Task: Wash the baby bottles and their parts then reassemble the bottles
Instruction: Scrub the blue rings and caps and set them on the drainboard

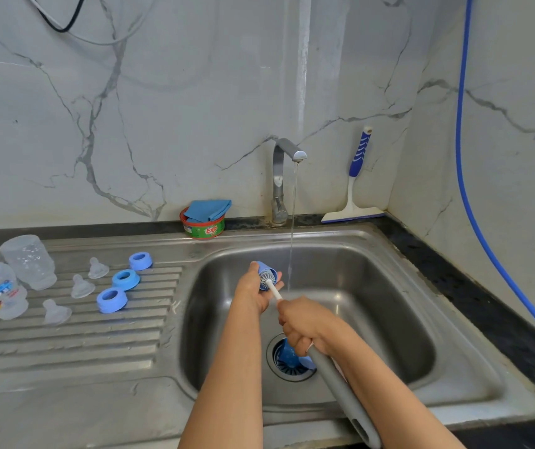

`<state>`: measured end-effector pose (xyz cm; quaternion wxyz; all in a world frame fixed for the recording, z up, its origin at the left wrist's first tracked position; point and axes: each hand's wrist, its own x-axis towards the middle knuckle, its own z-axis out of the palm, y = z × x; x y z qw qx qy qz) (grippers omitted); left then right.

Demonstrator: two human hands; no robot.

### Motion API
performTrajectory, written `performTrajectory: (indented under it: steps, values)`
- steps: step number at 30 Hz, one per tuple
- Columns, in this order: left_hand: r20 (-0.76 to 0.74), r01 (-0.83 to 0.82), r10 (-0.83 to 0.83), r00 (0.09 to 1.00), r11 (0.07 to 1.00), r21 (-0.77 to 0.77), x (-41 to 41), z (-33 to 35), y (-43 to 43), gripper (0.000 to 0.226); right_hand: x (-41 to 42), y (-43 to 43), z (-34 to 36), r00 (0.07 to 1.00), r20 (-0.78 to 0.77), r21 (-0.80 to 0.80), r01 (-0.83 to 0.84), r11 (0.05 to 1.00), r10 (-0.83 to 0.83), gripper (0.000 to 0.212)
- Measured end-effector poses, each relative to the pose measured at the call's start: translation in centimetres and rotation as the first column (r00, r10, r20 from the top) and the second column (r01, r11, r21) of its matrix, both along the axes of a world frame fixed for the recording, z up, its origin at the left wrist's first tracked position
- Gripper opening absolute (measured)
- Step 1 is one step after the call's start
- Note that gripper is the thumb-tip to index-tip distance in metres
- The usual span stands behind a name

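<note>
Grips blue cap [265, 273] in left hand [252, 291], fingers curled round it, over the middle of the sink basin [376, 299], mouth facing down-right. Aligns brush [340, 385] on that axis: bristles inside cap, handle clenched in right hand [305, 328], nearer the front rim. Leaves bottles [29, 262], teats [82, 286], rings [126, 279] on drainboard [75, 348] at left; runs tap stream [292, 234] just right of cap.

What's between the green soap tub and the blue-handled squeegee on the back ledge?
The curved steel tap, water running; head view.
</note>
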<state>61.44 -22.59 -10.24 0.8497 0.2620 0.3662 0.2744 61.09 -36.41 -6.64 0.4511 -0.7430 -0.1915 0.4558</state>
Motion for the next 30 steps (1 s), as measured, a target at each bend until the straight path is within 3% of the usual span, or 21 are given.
performTrajectory:
  steps: [5,10,12,17,19,23,27,30]
  values:
    - [0.037,0.002,-0.001,0.999,0.999,-0.034,-0.6,0.5,-0.2,0.048,0.7,-0.2,0.3,0.956,-0.285,-0.065,-0.093,0.994,0.071,0.035]
    - [0.0,0.017,-0.017,1.0,0.996,0.087,-0.7,0.6,-0.5,0.052,2.0,-0.2,0.5,0.885,-0.463,-0.038,-0.074,0.997,0.048,0.043]
    - [-0.041,0.002,0.004,0.999,0.991,0.136,-0.6,0.5,-0.5,0.053,2.2,-0.1,0.4,0.91,-0.414,-0.054,-0.038,0.998,0.012,0.043]
    - [-0.096,0.031,-0.014,0.995,0.985,0.169,-0.3,0.6,-0.9,0.052,1.4,0.3,0.2,0.993,-0.081,-0.015,0.083,0.996,-0.084,0.035]
    - [-0.077,0.05,-0.039,0.996,0.988,0.145,-0.2,0.8,-0.9,0.046,1.4,0.2,0.5,0.992,-0.076,0.037,0.099,0.994,-0.096,0.032]
    - [-0.005,0.064,-0.064,0.998,0.995,0.07,-0.1,0.9,-0.9,0.037,1.9,-0.3,0.8,0.955,-0.294,0.075,0.054,0.996,-0.03,0.038]
    - [0.125,0.018,-0.013,0.992,0.999,-0.038,-0.5,1.1,-0.9,0.039,2.5,-0.7,0.9,0.836,-0.543,0.086,-0.034,0.996,0.075,0.046]
    - [0.203,0.015,0.006,0.979,0.995,-0.102,-0.6,1.7,-0.7,0.042,3.0,-0.6,0.8,0.769,-0.634,0.085,-0.031,0.996,0.078,0.049]
